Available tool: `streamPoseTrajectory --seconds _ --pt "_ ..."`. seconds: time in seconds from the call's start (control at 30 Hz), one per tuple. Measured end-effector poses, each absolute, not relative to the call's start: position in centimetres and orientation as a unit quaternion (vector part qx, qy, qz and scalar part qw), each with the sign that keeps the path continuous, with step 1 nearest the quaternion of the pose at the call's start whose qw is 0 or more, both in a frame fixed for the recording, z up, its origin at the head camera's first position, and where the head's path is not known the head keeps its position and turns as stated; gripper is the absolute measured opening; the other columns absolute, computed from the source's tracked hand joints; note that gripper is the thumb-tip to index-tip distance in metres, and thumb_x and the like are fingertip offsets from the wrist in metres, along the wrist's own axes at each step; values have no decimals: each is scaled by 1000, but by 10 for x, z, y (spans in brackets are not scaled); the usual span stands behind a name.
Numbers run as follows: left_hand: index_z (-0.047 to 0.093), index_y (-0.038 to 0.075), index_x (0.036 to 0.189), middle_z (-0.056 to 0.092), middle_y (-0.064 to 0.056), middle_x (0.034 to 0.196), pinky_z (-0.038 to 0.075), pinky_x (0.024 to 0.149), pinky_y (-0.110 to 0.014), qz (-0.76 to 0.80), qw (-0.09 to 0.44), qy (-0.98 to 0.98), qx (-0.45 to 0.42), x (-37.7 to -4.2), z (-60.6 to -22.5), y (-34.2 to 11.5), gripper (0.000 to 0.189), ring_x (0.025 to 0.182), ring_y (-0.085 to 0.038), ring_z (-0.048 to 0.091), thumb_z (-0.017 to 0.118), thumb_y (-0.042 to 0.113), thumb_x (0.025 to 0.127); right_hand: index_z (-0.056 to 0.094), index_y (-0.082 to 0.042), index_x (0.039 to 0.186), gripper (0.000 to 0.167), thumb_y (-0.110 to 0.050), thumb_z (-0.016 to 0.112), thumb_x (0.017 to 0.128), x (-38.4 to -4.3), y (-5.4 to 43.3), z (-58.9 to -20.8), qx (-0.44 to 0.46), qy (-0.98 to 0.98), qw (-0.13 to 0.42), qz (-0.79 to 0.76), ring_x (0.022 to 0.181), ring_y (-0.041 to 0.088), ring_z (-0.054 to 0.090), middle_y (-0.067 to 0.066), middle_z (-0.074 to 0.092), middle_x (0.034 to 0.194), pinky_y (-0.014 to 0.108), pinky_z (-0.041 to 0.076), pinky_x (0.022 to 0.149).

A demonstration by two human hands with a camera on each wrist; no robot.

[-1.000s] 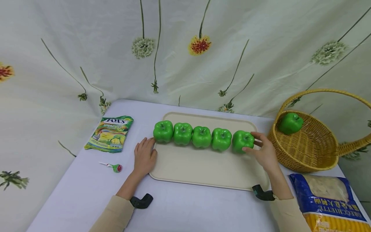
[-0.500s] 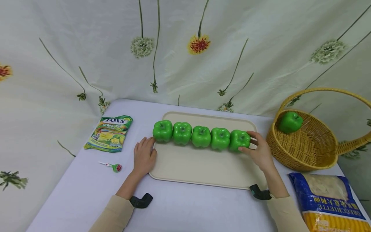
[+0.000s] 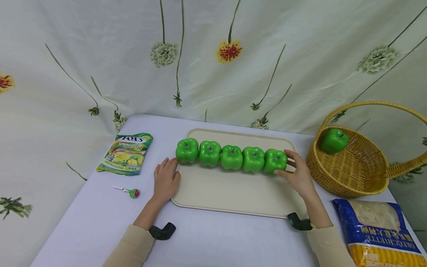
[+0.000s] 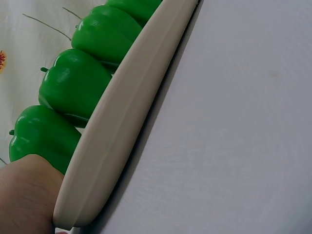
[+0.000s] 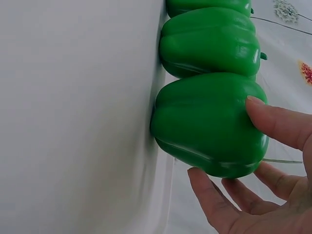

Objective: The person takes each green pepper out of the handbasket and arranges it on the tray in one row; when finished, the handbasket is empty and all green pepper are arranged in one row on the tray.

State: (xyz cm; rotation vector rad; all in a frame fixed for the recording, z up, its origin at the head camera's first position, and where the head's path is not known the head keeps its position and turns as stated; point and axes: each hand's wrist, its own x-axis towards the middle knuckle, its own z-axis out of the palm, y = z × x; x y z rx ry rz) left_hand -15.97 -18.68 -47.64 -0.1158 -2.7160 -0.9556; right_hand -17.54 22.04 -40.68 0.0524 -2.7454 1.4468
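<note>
Several green bell peppers (image 3: 231,157) stand in a side-by-side row on a beige tray (image 3: 230,191). My right hand (image 3: 300,176) holds the rightmost bell pepper (image 3: 274,161), thumb on one side and fingers on the other, as the right wrist view shows. That pepper sits on the tray against its neighbour (image 5: 209,44). At the other end my left hand (image 3: 166,180) rests over the tray's left edge, fingers relaxed and fingertips right by the leftmost pepper (image 3: 187,151). In the left wrist view only part of that hand (image 4: 29,195) shows, beside the tray's side.
To the right stands a wicker basket (image 3: 353,167) with a tall handle and one more green pepper (image 3: 334,141) inside. A blue and yellow pasta bag (image 3: 380,233) lies in front of it. At left lie a candy packet (image 3: 125,154) and a lollipop (image 3: 134,193).
My right hand has moved the rightmost pepper left, closing the gap to its neighbour. Over the last half second it has barely moved. My left hand has stayed put.
</note>
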Motion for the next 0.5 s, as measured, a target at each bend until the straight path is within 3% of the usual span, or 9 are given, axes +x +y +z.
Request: streamPoseTrajectory --seconds 0.17,0.5 --pt "49 -6 137 49 -24 142 8 115 -66 -328 129 -935 -41 -160 -477 -187 46 142 -46 27 46 4 92 30 2 149 82 -1 76 80 -174 222 -402 31 -882 11 471 136 46 40 24 33 153 53 48 100" --pt "49 -5 137 48 -24 144 7 116 -65 -324 126 -937 -36 -162 -480 -188 46 143 -45 26 45 4 92 28 5 149 83 -2 75 81 -168 226 -367 73 -892 22 446 135 50 37 28 31 153 61 44 100"
